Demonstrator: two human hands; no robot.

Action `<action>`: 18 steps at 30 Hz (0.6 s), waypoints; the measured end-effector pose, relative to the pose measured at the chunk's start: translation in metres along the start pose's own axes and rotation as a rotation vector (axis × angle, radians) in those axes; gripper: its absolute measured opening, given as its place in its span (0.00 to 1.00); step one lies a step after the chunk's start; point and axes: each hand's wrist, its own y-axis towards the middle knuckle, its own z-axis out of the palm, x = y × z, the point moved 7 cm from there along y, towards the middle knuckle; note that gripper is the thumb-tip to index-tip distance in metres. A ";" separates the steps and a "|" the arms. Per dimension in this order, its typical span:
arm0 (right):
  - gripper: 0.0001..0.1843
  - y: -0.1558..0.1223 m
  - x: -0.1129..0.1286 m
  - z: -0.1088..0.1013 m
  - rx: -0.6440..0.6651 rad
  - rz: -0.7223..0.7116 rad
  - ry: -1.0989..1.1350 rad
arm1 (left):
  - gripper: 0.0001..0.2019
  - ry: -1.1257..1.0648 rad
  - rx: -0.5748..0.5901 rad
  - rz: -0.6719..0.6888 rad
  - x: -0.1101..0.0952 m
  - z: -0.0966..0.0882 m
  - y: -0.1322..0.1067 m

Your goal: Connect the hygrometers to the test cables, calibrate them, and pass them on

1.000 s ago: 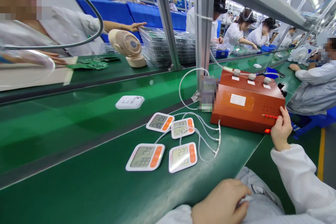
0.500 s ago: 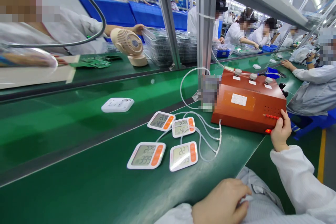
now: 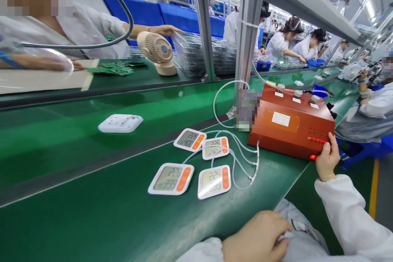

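Observation:
My right hand grips the right front corner of an orange-brown metal box, thumb on its front face and fingers along the side edge. Just left of the thumb glows a red switch. My left hand rests over my lap at the table's near edge, fingers loosely curled and apart from the thumb, with nothing visible in it. Several white digital monitors with orange button strips lie on the green table, among them a front left monitor and a front right monitor, screens lit with numbers. Thin clear tubes link them to the box.
A white device lies face down on the green conveyor belt. Beyond it stand a beige fan, stacked clear trays and a metal post. A co-worker's arm reaches to the trays; other people sit farther back.
The white device on the belt has shifted left. The front right monitor's upper reading went from 227 to 224. Both my hands keep nearly the same place; the view has turned slightly.

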 end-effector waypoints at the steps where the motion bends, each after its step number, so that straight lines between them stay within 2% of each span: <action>1: 0.26 0.000 0.000 0.000 -0.001 0.000 0.004 | 0.12 0.007 0.000 0.005 -0.001 0.000 0.000; 7: 0.27 -0.002 -0.001 0.002 0.011 0.021 0.037 | 0.12 0.070 0.001 0.044 -0.003 0.000 0.000; 10: 0.26 -0.002 -0.003 0.004 0.025 0.021 0.043 | 0.11 0.130 -0.062 0.111 -0.005 -0.003 -0.002; 12: 0.25 0.000 -0.001 0.003 0.034 0.039 0.038 | 0.11 0.176 -0.197 0.183 -0.007 -0.013 -0.005; 14: 0.22 0.002 0.009 0.000 0.020 0.029 0.038 | 0.11 0.228 -0.386 0.243 -0.010 -0.029 -0.011; 16: 0.15 0.003 0.037 -0.005 -0.020 -0.085 0.057 | 0.11 0.307 -0.575 0.289 -0.012 -0.049 -0.019; 18: 0.12 0.000 0.080 -0.003 -0.013 -0.255 0.148 | 0.12 0.419 -0.711 0.332 -0.013 -0.068 -0.029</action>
